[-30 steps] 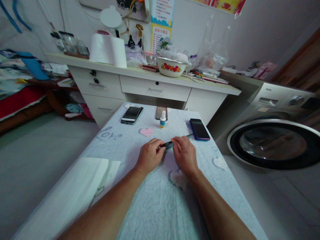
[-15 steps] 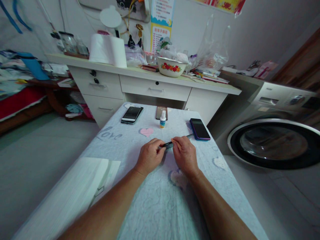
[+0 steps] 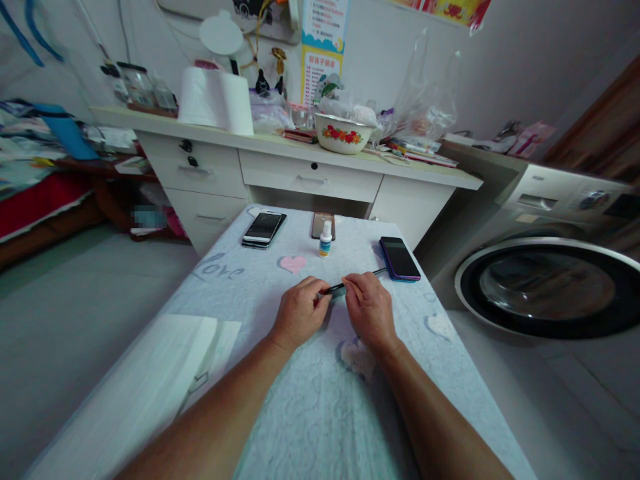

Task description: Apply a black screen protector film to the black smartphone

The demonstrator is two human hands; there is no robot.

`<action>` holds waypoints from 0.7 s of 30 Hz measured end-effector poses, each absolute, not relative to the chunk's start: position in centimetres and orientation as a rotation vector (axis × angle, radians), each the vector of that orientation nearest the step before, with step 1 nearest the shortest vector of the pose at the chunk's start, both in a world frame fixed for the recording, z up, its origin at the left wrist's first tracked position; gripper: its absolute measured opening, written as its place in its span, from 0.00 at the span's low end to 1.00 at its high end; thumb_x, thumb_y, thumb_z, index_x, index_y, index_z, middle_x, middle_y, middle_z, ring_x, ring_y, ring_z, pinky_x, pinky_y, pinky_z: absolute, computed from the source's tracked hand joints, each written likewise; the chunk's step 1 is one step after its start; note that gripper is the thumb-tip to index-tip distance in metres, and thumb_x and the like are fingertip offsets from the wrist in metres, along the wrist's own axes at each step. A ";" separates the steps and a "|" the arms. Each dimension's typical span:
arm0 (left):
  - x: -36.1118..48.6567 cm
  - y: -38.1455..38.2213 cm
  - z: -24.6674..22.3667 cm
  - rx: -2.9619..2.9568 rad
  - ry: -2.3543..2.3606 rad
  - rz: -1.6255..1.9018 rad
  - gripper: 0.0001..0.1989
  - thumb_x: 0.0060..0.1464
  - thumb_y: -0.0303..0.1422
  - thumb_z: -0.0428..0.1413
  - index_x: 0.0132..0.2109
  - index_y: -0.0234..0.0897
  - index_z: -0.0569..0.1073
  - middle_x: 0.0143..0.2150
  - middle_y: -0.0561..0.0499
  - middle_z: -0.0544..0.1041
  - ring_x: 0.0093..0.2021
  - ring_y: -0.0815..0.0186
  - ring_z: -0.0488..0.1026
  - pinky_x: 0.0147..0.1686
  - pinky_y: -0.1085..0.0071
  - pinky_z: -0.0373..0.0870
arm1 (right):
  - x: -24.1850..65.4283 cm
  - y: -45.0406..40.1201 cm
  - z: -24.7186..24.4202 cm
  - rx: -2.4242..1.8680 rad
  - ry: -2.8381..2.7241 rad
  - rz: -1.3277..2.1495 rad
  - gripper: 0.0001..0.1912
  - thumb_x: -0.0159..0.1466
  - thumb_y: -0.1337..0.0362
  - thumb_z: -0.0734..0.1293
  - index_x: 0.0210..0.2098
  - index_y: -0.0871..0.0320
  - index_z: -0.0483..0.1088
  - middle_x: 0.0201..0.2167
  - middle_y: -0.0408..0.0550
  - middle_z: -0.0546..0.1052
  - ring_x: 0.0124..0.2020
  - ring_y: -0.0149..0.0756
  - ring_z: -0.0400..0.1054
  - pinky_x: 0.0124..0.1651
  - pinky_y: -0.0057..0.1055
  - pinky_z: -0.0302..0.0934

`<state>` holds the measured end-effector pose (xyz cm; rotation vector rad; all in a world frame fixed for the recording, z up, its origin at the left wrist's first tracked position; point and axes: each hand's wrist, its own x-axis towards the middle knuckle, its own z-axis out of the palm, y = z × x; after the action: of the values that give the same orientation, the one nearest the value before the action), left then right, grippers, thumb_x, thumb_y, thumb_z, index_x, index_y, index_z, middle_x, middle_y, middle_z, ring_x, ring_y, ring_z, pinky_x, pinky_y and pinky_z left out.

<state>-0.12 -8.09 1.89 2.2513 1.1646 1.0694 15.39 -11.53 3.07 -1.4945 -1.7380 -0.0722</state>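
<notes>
I look down on a long table under a pale blue, heart-printed cloth point(image 3: 310, 413), with my left hand point(image 3: 301, 312) and right hand point(image 3: 369, 310) near each other over its middle, fingers curled into pinches. A stack of dark purple-edged phones point(image 3: 400, 259) lies by the right edge, a stack of black and silver phones point(image 3: 265, 229) near the far left corner, and a flat brown phone point(image 3: 324, 219) at the far edge, probably all kept out of my way. Before that one a small white plastic bottle point(image 3: 325, 240) stands upright, perhaps for easy reach. Both hands pinch a slim black object point(image 3: 338, 287), presumably to steady it; its short visible stretch is dark above, greyish below. I cannot tell whether the thin dark rod point(image 3: 381, 270) beyond belongs to it.
</notes>
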 end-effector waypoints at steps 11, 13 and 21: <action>-0.1 -8.1 1.7 2.245 1.158 1.070 0.05 0.54 0.25 0.53 0.36 0.37 0.72 0.34 0.52 0.74 0.35 0.67 0.71 0.34 0.73 0.64 | 15.5 -11.4 2.9 -1.477 -1.761 -0.070 0.09 0.67 0.67 0.60 0.41 0.58 0.72 0.33 0.47 0.72 0.35 0.35 0.68 0.41 0.29 0.61; -0.1 -8.1 1.8 2.255 1.161 1.070 0.05 0.54 0.25 0.53 0.36 0.37 0.72 0.34 0.52 0.74 0.35 0.67 0.71 0.34 0.73 0.64 | 15.5 -11.4 2.9 -1.476 -1.762 -0.075 0.09 0.67 0.67 0.60 0.41 0.58 0.72 0.33 0.47 0.72 0.35 0.35 0.68 0.41 0.29 0.61; -0.1 -8.2 1.9 2.249 1.164 1.062 0.05 0.54 0.24 0.53 0.36 0.37 0.73 0.34 0.52 0.74 0.36 0.67 0.71 0.34 0.73 0.64 | 15.5 -11.4 3.0 -1.468 -1.758 -0.075 0.09 0.67 0.67 0.60 0.40 0.58 0.72 0.32 0.47 0.72 0.34 0.34 0.68 0.40 0.29 0.60</action>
<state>-0.06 -8.23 1.90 2.2493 1.1636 1.0616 15.48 -11.37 2.96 -1.4681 -1.7580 -0.0747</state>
